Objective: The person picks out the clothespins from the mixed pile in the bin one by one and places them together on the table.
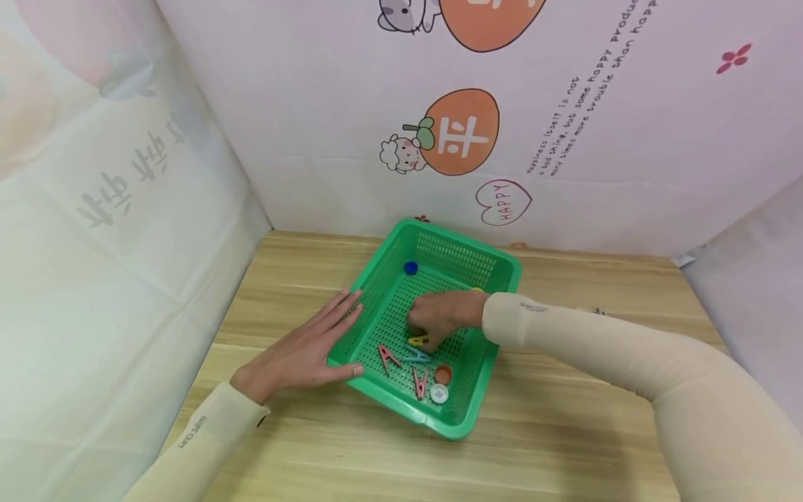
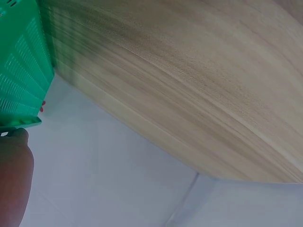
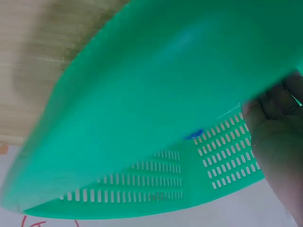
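While a heart (image 1: pixel 504 203) reads "HAPPY", the left hand (image 1: pixel 305 352) spreads on the basket (image 1: pixel 408 411); the right hand (image 1: pixel 437 315) sits inside, grip unclear.

the green slotted basket (image 1: pixel 461 255) sits upright, its rim touching the left hand (image 1: pixel 307 351); inside, a yellow clip (image 1: pixel 417 341) peeks out by the right hand (image 1: pixel 439 315), gripped or not i can't tell.

A pale brown wood-grained tabletop (image 1: pixel 282 286) carries a green rectangular plastic basket (image 1: pixel 454 251) with perforated walls — set askew, near the far edge. To its right lies a small dark object (image 1: pixel 600 312) — apparently on the tabletop, too indistinct to name.
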A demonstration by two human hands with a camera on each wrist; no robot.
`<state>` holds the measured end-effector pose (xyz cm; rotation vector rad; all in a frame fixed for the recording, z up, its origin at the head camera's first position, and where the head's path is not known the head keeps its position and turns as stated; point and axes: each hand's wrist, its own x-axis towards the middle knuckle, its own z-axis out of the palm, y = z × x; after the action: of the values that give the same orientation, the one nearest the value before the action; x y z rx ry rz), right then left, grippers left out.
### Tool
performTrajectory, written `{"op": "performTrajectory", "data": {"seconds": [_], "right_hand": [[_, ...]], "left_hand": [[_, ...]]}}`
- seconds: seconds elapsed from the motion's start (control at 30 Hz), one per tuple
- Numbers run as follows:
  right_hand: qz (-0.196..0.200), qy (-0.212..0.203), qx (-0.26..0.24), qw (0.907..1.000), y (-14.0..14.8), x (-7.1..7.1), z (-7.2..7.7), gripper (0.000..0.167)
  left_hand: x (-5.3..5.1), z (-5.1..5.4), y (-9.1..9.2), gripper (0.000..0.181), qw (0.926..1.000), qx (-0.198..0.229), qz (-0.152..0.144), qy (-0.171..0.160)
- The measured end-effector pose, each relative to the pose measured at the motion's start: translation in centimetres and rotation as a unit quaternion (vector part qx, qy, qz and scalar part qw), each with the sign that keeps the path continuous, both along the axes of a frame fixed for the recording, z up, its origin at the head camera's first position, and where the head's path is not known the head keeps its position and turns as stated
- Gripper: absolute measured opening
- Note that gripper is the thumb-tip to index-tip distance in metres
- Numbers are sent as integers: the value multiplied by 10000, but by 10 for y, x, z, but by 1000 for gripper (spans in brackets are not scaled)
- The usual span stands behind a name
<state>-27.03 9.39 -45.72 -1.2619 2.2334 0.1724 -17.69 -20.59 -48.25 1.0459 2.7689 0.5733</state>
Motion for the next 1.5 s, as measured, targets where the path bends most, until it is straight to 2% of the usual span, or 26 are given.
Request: {"op": "performTrajectory", "data": {"seconds": [0.2,0.4,0.53,0.77,1.13,1.33,1.5], "right_hand": [[60,273,153,9995,4,2,-5,28],[61,257,10,9997,6,4,-7,20],[-92,139,-111,9998,8,3,-3,18],[-357,234,-630,9971,22,-2,9,21],[-787,499,-1314,9869,52,-6,33,22],[-1028,635,-1805,9761,74,-4,52,21],[-1200,801,-2240,9638,95,-1,61,19]], "left_hand": [[0,2,0,105,10000,77,-11,-59],[0,2,1,105,10000,82,-22,-42],[-1,1,1,105,10000,78,-28,-7],[-1,0,1,106,10000,54,-65,34],[0,0,1,105,9999,53,-40,104],[1,-1,0,106,9999,84,-26,67],[0,-1,1,106,9999,92,-26,72]]}}
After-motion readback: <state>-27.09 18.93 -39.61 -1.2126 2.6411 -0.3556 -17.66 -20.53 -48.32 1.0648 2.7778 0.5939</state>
